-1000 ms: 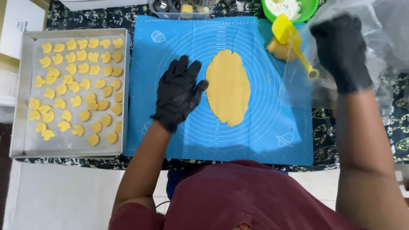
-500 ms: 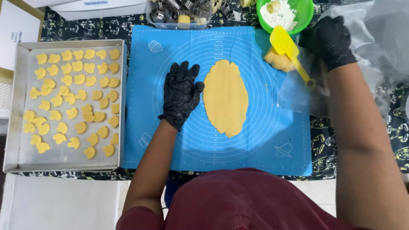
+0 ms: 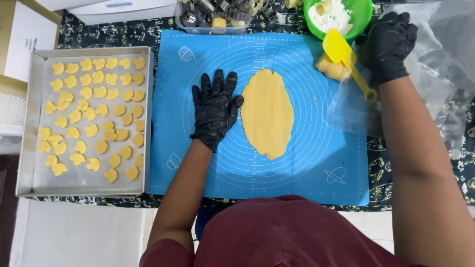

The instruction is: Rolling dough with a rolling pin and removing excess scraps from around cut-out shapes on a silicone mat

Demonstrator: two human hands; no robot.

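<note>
Black gloves: both your hands wear them.
Left hand [image 3: 215,110]: it lies flat on the blue mat [image 3: 208,168], palm down, fingers [image 3: 217,81] spread wide and holding nothing.
Dough sheet [image 3: 267,113]: a yellow oval rolled thin on the mat, just beside your left thumb, its edge touching or nearly touching the thumb tip.
Right hand [image 3: 388,47]: it sits past the mat's far right corner, on a clear plastic bag [image 3: 440,74]; the fingers curl down, and you cannot tell from this view whether they grip the bag.
Spatula [image 3: 346,62]: yellow, just to the thumb side of your right fingers, its blade over a dough lump [image 3: 330,69] and its handle slanting toward your right wrist.
Bowl [image 3: 361,17]: green, with white flour in it, just beyond the spatula and close to your right fingertips.
Tray [image 3: 29,123]: metal, well apart from your left fingers on their outer side, past the mat's edge, filled with rows of small yellow cut-outs [image 3: 91,113].
Cutter box [image 3: 213,17]: clear, holding metal cutters, beyond your left fingertips at the tabletop's far edge.
</note>
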